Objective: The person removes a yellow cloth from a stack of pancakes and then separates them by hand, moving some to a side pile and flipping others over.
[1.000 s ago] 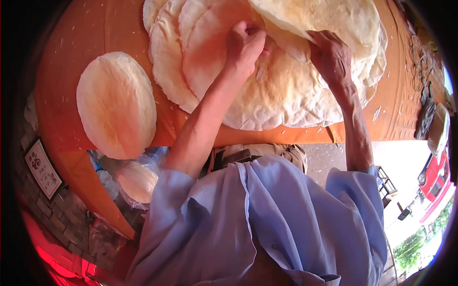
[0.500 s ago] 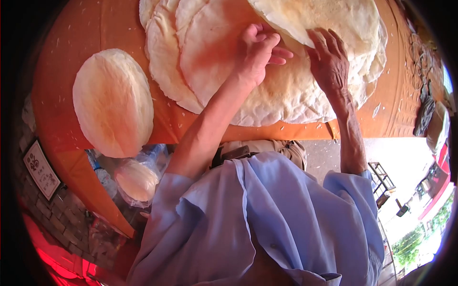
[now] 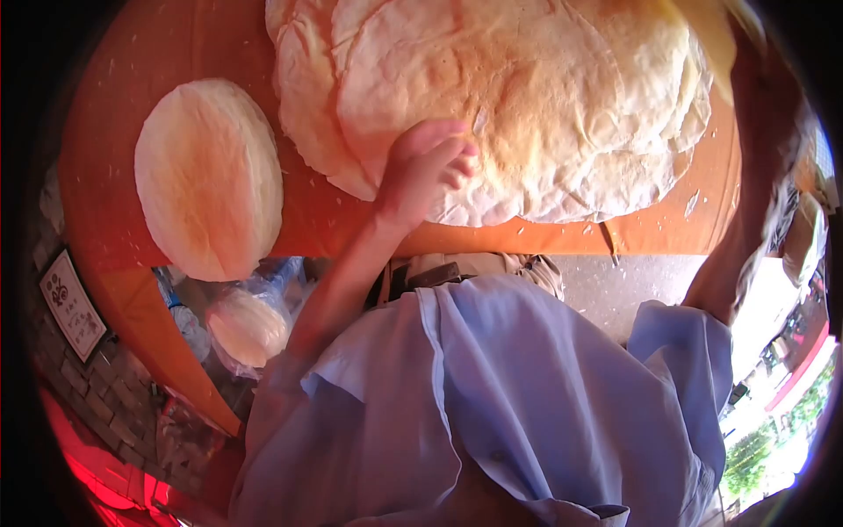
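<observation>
Large round flatbreads (image 3: pixel 518 105) lie in an overlapping stack across the table. My left hand (image 3: pixel 428 167) hovers over the near side of this stack, fingers loosely bent and thumb apart from them, with nothing visible in it. Far up at the right edge, my right hand (image 3: pixel 762 53) is dark and smeared by motion. A lifted flatbread (image 3: pixel 713 39) hangs beside it and appears to be in its grip; the fingers themselves are hidden. One folded oval flatbread (image 3: pixel 209 180) rests separately at the left, its near end over the table edge.
An orange cloth (image 3: pixel 307 233) dotted with crumbs covers the table. Below its left edge sits a clear plastic bag (image 3: pixel 250 325) with bread inside. A framed sign (image 3: pixel 73 305) leans over the brick paving at the far left.
My right hand has swung out to the far right, carrying the top flatbread off the stack. My left hand has drawn back toward me and its fingers have curled more.
</observation>
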Action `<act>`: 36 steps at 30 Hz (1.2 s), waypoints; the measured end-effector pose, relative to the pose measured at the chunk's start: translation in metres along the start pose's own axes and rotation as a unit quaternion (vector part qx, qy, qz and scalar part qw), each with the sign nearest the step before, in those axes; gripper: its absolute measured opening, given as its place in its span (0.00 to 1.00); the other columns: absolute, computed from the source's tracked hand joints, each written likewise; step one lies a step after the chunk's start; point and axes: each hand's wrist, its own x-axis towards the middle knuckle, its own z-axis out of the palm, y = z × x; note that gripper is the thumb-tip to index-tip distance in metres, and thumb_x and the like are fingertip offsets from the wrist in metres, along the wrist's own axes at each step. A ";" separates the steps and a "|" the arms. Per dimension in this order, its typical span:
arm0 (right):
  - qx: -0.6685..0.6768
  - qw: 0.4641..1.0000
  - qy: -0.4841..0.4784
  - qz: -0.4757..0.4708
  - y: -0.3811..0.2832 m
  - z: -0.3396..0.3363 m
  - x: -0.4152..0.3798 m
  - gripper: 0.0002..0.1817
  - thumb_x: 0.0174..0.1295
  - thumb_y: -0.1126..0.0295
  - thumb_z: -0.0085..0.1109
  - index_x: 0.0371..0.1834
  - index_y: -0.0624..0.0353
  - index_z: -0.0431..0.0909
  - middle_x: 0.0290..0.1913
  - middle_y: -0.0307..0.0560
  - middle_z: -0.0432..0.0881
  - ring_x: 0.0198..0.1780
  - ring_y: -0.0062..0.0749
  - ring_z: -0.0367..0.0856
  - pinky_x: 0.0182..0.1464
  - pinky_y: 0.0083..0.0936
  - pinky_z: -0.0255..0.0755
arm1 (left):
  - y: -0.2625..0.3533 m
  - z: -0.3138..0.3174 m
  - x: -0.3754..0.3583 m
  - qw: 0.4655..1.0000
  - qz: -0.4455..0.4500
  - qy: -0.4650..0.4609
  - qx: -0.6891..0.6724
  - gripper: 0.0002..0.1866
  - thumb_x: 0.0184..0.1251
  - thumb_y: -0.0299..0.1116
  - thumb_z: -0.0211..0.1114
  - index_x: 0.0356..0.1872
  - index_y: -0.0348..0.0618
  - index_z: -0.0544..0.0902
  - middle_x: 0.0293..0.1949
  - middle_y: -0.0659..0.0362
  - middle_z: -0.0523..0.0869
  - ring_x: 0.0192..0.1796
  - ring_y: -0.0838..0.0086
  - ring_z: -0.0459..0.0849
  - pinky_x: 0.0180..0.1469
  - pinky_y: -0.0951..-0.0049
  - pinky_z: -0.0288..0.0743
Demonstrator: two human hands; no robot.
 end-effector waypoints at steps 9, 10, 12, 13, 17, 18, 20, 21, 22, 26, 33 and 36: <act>0.197 0.946 -0.255 0.019 -0.106 0.049 -0.077 0.06 0.60 0.65 0.58 0.32 0.53 0.82 0.23 0.55 0.79 0.26 0.54 0.79 0.26 0.40 0.71 | -0.038 -0.072 -0.064 0.977 0.069 0.195 0.057 0.17 0.69 0.33 0.60 0.55 0.37 0.74 0.41 0.56 0.83 0.38 0.75 0.84 0.34 0.80 0.75; 0.212 0.954 -0.209 0.004 -0.101 0.053 -0.075 0.07 0.61 0.64 0.58 0.30 0.53 0.81 0.24 0.56 0.79 0.26 0.51 0.80 0.25 0.40 0.70 | -0.035 -0.071 -0.065 0.975 0.062 0.209 0.041 0.17 0.69 0.33 0.60 0.54 0.37 0.74 0.41 0.56 0.83 0.39 0.75 0.84 0.34 0.80 0.76; 0.153 0.966 -0.201 0.053 -0.095 0.019 -0.048 0.06 0.63 0.65 0.59 0.38 0.53 0.82 0.30 0.52 0.82 0.28 0.45 0.82 0.29 0.33 0.74 | -0.034 -0.069 -0.066 0.976 0.047 0.214 0.010 0.16 0.69 0.32 0.61 0.54 0.37 0.74 0.41 0.56 0.83 0.40 0.74 0.85 0.34 0.79 0.76; 0.129 0.971 -0.175 0.102 -0.108 -0.012 -0.038 0.06 0.63 0.67 0.59 0.39 0.53 0.82 0.32 0.49 0.83 0.28 0.42 0.83 0.31 0.31 0.76 | -0.034 -0.070 -0.066 0.978 0.040 0.207 -0.005 0.15 0.68 0.32 0.61 0.53 0.37 0.74 0.40 0.57 0.83 0.40 0.73 0.85 0.34 0.79 0.77; 0.134 0.978 -0.139 -0.080 -0.149 -0.039 -0.060 0.13 0.57 0.79 0.55 0.43 0.49 0.82 0.35 0.44 0.85 0.34 0.38 0.84 0.37 0.31 0.78 | -0.041 -0.084 -0.068 0.977 0.011 0.143 -0.157 0.11 0.69 0.34 0.61 0.47 0.39 0.77 0.37 0.58 0.84 0.35 0.74 0.85 0.32 0.80 0.76; 0.148 0.969 -0.183 -0.077 -0.166 -0.025 -0.080 0.14 0.54 0.80 0.53 0.41 0.52 0.82 0.34 0.47 0.84 0.35 0.41 0.83 0.38 0.32 0.78 | -0.042 -0.085 -0.068 0.978 0.005 0.134 -0.157 0.10 0.69 0.34 0.61 0.45 0.40 0.77 0.35 0.58 0.84 0.33 0.75 0.84 0.30 0.81 0.75; 0.243 0.928 -0.281 -0.030 -0.199 0.005 -0.117 0.10 0.53 0.77 0.53 0.36 0.55 0.82 0.31 0.49 0.83 0.34 0.46 0.82 0.37 0.37 0.76 | -0.047 -0.083 -0.064 0.981 -0.010 0.114 -0.158 0.09 0.69 0.36 0.61 0.41 0.42 0.78 0.32 0.59 0.84 0.29 0.76 0.83 0.28 0.81 0.74; 0.251 0.908 -0.335 -0.034 -0.207 0.019 -0.132 0.10 0.52 0.77 0.53 0.35 0.55 0.82 0.30 0.50 0.83 0.33 0.47 0.82 0.37 0.37 0.76 | -0.048 -0.081 -0.063 0.986 -0.022 0.096 -0.132 0.09 0.70 0.36 0.61 0.40 0.42 0.78 0.31 0.59 0.83 0.28 0.77 0.83 0.27 0.81 0.73; 0.241 0.904 -0.350 -0.041 -0.211 0.018 -0.138 0.09 0.52 0.76 0.53 0.34 0.56 0.81 0.30 0.49 0.83 0.33 0.47 0.82 0.37 0.37 0.76 | -0.048 -0.078 -0.063 0.991 -0.034 0.077 -0.105 0.09 0.70 0.37 0.60 0.40 0.42 0.78 0.30 0.59 0.83 0.27 0.77 0.82 0.26 0.81 0.72; 0.276 0.920 -0.277 -0.027 -0.226 -0.008 -0.131 0.02 0.51 0.75 0.54 0.24 0.58 0.76 0.25 0.51 0.79 0.33 0.49 0.81 0.32 0.40 0.74 | -0.044 -0.067 -0.067 0.992 -0.053 0.030 -0.113 0.09 0.71 0.36 0.58 0.40 0.41 0.78 0.30 0.59 0.84 0.29 0.74 0.84 0.27 0.79 0.75; 0.341 0.902 -0.265 -0.014 -0.247 0.001 -0.162 0.15 0.53 0.68 0.64 0.44 0.59 0.80 0.41 0.49 0.83 0.43 0.44 0.81 0.41 0.35 0.77 | -0.053 -0.056 -0.055 0.957 -0.025 -0.083 -0.277 0.14 0.71 0.38 0.52 0.48 0.39 0.76 0.45 0.54 0.83 0.46 0.67 0.82 0.48 0.66 0.79; 0.326 0.924 -0.197 -0.040 -0.257 -0.010 -0.155 0.21 0.52 0.63 0.68 0.49 0.58 0.79 0.44 0.49 0.83 0.45 0.45 0.81 0.45 0.35 0.77 | -0.042 -0.046 -0.056 0.948 -0.001 -0.117 -0.297 0.16 0.70 0.38 0.53 0.51 0.38 0.75 0.48 0.53 0.82 0.50 0.65 0.81 0.53 0.64 0.76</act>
